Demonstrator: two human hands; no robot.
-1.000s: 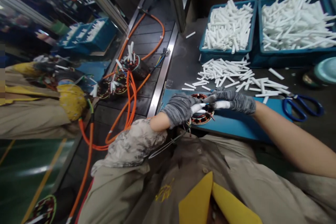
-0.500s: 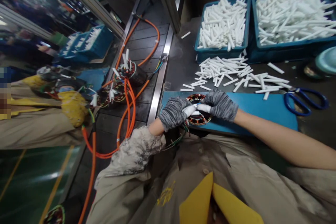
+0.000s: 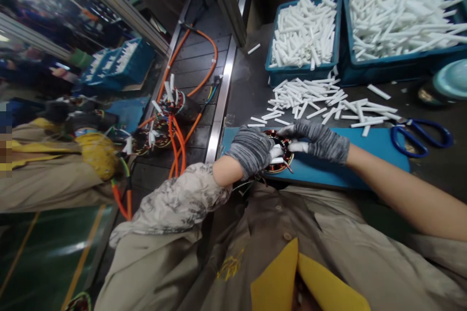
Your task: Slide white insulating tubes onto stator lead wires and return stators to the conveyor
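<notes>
A round wire-wound motor stator with copper-coloured windings lies on the blue mat in front of me. My left hand, in a grey striped glove with white-wrapped fingertips, is closed over the stator's left side, its fingers bent into the central opening. A short white tube lies across the stator by those fingertips. At the right rim is my right hand, gloved alike; its thumb and forefinger are spread apart, with nothing visible between them. Wires below the left hand are partly hidden.
Loose white tubes lie behind the mat, before two blue bins heaped with more. Blue-handled scissors and a lidded jar are at right. Left are a conveyor, orange cables and a co-worker's yellow-gloved hand.
My hands were together over the stator, fingertips nearly touching. Now the right has drawn back to the right with fingers parted, and the left has turned and moved further over the ring.
</notes>
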